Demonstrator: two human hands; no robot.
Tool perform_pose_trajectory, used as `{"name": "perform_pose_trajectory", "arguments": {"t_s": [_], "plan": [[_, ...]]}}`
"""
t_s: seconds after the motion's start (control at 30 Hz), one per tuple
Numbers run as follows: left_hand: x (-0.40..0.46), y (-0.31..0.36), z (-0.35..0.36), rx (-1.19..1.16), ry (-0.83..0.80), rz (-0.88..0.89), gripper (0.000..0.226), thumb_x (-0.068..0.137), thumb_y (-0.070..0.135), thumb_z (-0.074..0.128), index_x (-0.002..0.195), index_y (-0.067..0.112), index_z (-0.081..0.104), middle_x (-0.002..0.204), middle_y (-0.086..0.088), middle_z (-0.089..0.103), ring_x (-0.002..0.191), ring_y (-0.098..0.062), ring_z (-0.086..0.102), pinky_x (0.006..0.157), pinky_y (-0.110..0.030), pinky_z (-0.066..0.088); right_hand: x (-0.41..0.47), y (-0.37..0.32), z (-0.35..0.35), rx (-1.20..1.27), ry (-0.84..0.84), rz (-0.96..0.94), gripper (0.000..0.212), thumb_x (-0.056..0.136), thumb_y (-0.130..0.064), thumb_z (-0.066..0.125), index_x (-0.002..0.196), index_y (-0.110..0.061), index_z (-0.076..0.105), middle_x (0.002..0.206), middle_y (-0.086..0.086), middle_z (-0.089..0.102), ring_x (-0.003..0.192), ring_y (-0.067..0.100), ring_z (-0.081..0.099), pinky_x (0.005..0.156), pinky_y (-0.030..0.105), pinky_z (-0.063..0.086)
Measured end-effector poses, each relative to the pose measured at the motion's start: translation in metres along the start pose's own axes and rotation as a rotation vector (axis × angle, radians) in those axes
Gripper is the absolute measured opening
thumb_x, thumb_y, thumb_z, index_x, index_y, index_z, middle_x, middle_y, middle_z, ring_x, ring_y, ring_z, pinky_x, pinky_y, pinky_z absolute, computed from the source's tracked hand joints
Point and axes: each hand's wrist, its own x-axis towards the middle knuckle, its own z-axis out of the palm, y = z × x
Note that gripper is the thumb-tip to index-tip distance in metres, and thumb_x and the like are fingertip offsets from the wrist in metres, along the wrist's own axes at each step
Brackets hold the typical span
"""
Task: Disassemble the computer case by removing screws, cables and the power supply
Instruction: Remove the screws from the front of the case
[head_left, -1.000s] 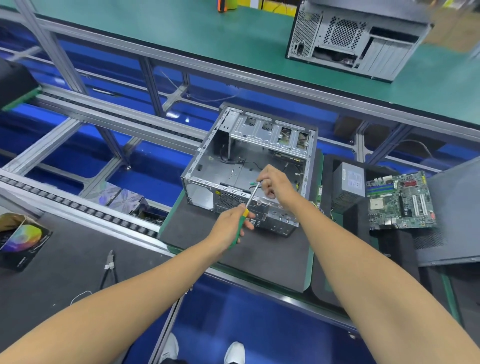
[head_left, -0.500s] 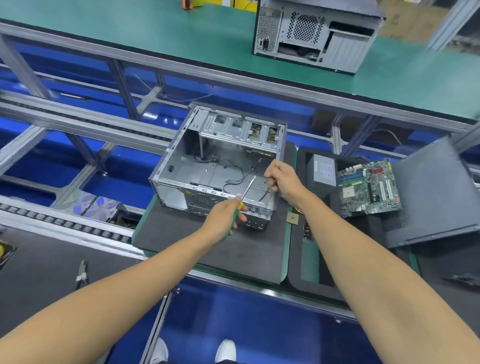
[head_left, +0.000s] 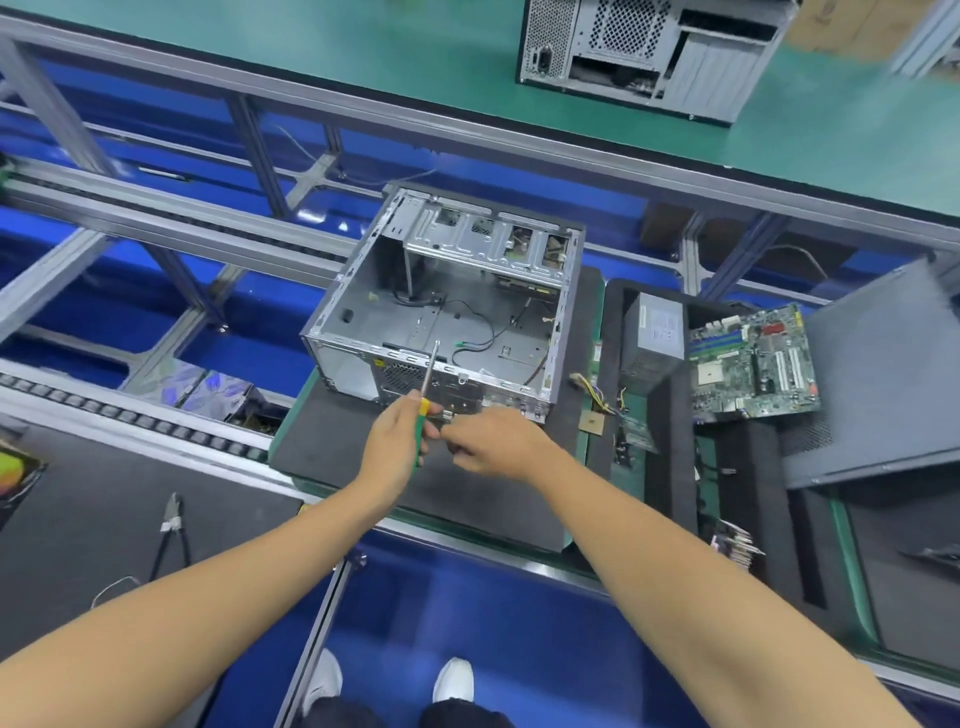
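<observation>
Computer case (head_left: 447, 306): centre of frame, lying on its side, open face up, on a dark foam mat (head_left: 332, 447). Bare metal shell, mostly gutted. A drive cage with four cut-outs runs along the far edge. A few thin black cables (head_left: 483, 332) trail loose over the floor of the case, one ending in a green plug. The near wall is perforated and slotted.

Left hand (head_left: 397, 441): fingers wrapped round the green-and-yellow handle of a screwdriver (head_left: 427, 387), shaft pointing up and away over the near wall, tip clear of any screw. Right hand (head_left: 496, 447): just beside the left, at the near wall of the case, fingers curled inward; whether they pinch a loose screw or a fitting cannot be told, too small and hidden.

Judgement: step in hand is clearing the last fasteners or cables at the near wall. To do it well, seat the tip square in the screw head before turning, brace the case with the free hand, and free each cable at its plug, not by the wire.

Right of centre: power supply (head_left: 655, 332) already out, standing on a second mat, with a circuit board (head_left: 753, 364) beside it and a grey side panel (head_left: 883, 384) at the right edge. Lower left: pliers (head_left: 174, 525) on a dark mat. Top of frame: another case (head_left: 649, 52) on a green bench.
</observation>
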Motion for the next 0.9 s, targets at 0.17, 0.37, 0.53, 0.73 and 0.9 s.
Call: {"name": "perform_pose_trajectory", "arguments": {"t_s": [0.17, 0.37, 0.53, 0.73, 0.9], "plan": [[-0.007, -0.047, -0.029, 0.009, 0.096, -0.034, 0.045, 0.110, 0.040, 0.039, 0.095, 0.012, 0.071, 0.062, 0.006, 0.060, 0.051, -0.009, 0.047, 0.046, -0.024, 0.040, 0.030, -0.009, 0.045, 0.184, -0.077, 0.264, 0.012, 0.096, -0.023, 0.051, 0.105, -0.014, 0.052, 0.107, 0.009, 0.056, 0.097, 0.034, 0.060, 0.068, 0.038, 0.040], [-0.005, -0.084, -0.057, -0.035, 0.177, -0.165, 0.045, 0.109, 0.043, 0.040, 0.093, 0.014, 0.071, 0.061, 0.007, 0.060, 0.051, -0.010, 0.047, 0.049, -0.026, 0.038, 0.046, -0.021, 0.073, 0.357, -0.111, 0.379, 0.025, 0.095, -0.017, 0.053, 0.119, -0.018, 0.059, 0.119, 0.007, 0.051, 0.103, 0.034, 0.059, 0.094, 0.043, 0.047], [-0.003, -0.090, -0.064, -0.019, 0.172, -0.161, 0.047, 0.106, 0.049, 0.041, 0.096, 0.015, 0.071, 0.061, 0.007, 0.060, 0.050, -0.008, 0.048, 0.046, -0.025, 0.039, 0.048, -0.018, 0.061, 0.180, -0.141, 0.312, 0.034, 0.094, -0.031, 0.052, 0.128, -0.026, 0.053, 0.115, 0.003, 0.053, 0.103, 0.030, 0.059, 0.087, 0.042, 0.049], [-0.005, -0.079, -0.059, 0.068, 0.044, -0.047, 0.020, 0.103, 0.054, 0.048, 0.106, 0.039, 0.060, 0.064, 0.008, 0.061, 0.055, -0.010, 0.051, 0.045, -0.024, 0.042, 0.059, -0.015, 0.010, 0.012, 0.028, 0.043, 0.023, 0.095, -0.031, 0.050, 0.112, -0.018, 0.057, 0.108, 0.002, 0.062, 0.087, 0.032, 0.066, 0.063, 0.037, 0.042], [-0.005, -0.064, -0.056, 0.086, 0.020, 0.068, 0.019, 0.107, 0.045, 0.046, 0.123, 0.052, 0.054, 0.067, 0.005, 0.062, 0.055, -0.011, 0.052, 0.048, -0.025, 0.044, 0.080, -0.010, -0.036, 0.144, 0.374, 0.001, 0.028, 0.084, -0.024, 0.042, 0.100, -0.012, 0.062, 0.096, 0.005, 0.061, 0.076, 0.033, 0.058, 0.058, 0.040, 0.048]]}}
